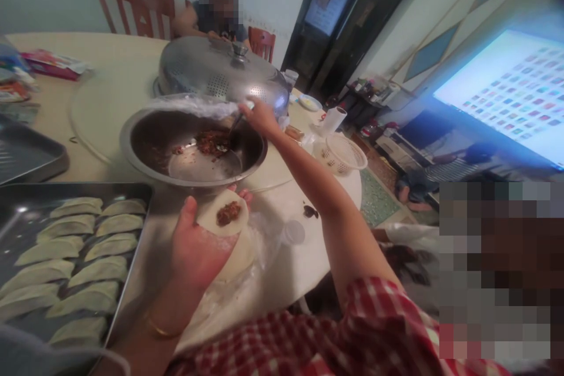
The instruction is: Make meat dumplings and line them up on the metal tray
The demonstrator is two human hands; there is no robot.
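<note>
- Wrapper (210, 212): pale, round, lies open and unfolded across left hand (200, 249), tilted.
- Filling (229, 213): reddish-brown, chopped, one small mound near wrapper center.
- Bowl (198, 169): wide, steel, upright, just beyond the wrapper; more filling heaped at its far side, scraps on the wall, part of the floor bare.
- Spoon (238, 122): in right hand (261, 118), slanted, lower end at the heap.
- Dumplings (97, 271): pale, folded half-moons, pleats unclear, two rows on dark metal tray (26, 220), left of bowl.
</note>
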